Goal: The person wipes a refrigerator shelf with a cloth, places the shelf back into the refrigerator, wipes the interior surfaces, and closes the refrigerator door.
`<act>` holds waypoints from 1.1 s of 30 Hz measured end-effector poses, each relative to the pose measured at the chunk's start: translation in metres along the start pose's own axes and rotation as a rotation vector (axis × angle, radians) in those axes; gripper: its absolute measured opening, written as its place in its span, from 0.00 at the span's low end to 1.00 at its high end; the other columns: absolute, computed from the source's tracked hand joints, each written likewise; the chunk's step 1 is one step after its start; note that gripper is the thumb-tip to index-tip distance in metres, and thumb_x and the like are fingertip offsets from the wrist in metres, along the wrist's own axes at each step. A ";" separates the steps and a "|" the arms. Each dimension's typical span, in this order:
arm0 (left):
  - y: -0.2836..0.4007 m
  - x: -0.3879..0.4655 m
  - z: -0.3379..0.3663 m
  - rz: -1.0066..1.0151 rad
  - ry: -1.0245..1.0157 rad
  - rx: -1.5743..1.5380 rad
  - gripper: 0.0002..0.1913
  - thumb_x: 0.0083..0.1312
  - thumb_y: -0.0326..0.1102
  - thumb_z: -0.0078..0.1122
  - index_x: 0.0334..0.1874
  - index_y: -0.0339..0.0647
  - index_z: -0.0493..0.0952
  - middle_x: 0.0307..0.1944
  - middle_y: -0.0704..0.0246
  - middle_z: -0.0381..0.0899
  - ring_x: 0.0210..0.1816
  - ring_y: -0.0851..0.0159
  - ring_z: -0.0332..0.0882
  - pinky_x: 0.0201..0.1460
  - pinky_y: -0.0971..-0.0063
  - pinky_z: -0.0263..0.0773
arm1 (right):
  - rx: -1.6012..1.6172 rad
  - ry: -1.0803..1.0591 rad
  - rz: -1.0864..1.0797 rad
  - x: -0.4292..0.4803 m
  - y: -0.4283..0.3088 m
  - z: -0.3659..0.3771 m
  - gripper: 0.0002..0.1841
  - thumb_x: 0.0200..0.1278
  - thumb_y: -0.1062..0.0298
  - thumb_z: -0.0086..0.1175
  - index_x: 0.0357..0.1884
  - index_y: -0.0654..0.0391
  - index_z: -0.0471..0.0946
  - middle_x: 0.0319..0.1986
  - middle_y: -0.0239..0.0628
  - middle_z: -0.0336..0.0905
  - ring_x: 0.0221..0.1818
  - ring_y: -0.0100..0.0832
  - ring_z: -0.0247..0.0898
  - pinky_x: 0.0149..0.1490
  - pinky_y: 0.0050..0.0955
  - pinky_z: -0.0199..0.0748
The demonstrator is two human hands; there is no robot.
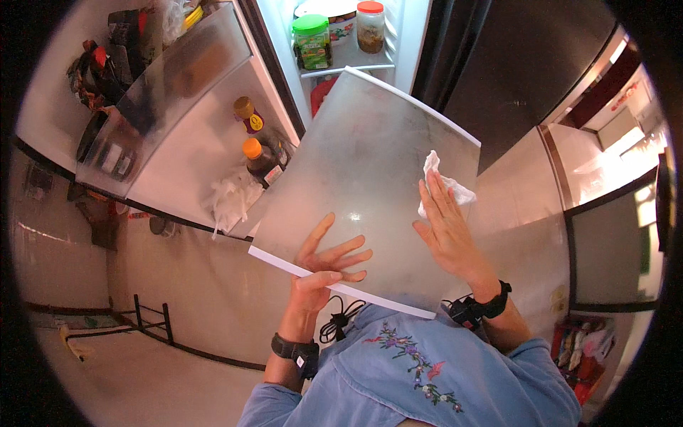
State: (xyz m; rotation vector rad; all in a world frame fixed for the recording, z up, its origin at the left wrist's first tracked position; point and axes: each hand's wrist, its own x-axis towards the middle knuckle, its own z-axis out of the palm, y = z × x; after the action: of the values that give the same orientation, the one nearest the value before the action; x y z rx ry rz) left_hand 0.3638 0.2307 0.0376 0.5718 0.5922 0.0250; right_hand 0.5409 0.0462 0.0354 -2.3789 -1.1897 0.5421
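Note:
A clear glass refrigerator shelf [341,176] with white trim on two opposite edges is held up before me, tilted, its surface hazy with smudges. My left hand [325,261] grips the near trimmed edge. Its thumb lies over the trim, and the spread fingers show through the glass from beneath. On the upper face at the right, my right hand [445,235] lies flat with fingers extended. Under those fingers a crumpled white cloth or tissue [451,189] is pressed against the glass.
Behind the glass stands an open refrigerator [347,68], holding a green-lidded jar [312,45] and a red-lidded jar [370,29]. Its open door [213,123] at left carries bottles [261,160] and a white plastic bag [235,197]. A black metal rack [152,323] stands on the floor, lower left.

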 end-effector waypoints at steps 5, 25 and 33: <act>-0.010 0.011 0.014 0.063 0.021 0.025 0.50 0.41 0.23 0.55 0.73 0.46 0.46 0.57 0.41 0.68 0.56 0.40 0.71 0.50 0.54 0.76 | 0.159 0.040 -0.070 0.010 0.013 0.001 0.31 0.65 0.69 0.44 0.68 0.67 0.51 0.70 0.50 0.44 0.73 0.43 0.39 0.73 0.40 0.38; -0.088 0.005 0.050 0.369 0.061 -0.046 0.49 0.41 0.22 0.52 0.72 0.45 0.48 0.58 0.39 0.65 0.56 0.39 0.70 0.52 0.52 0.75 | 0.417 -0.138 -0.850 -0.017 -0.020 -0.002 0.24 0.67 0.69 0.40 0.64 0.64 0.61 0.63 0.50 0.60 0.67 0.43 0.56 0.69 0.38 0.53; -0.081 -0.022 0.069 0.174 -0.015 0.096 0.51 0.39 0.23 0.53 0.72 0.44 0.45 0.57 0.38 0.66 0.55 0.39 0.72 0.49 0.54 0.77 | 0.061 0.146 -0.481 0.069 0.075 -0.026 0.28 0.64 0.73 0.43 0.67 0.61 0.57 0.67 0.47 0.54 0.70 0.45 0.48 0.72 0.38 0.43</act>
State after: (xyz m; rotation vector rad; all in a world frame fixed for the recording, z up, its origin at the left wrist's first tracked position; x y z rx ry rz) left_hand 0.3716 0.1236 0.0544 0.7150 0.5297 0.1565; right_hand 0.6419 0.0567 0.0066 -1.9428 -1.5782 0.2371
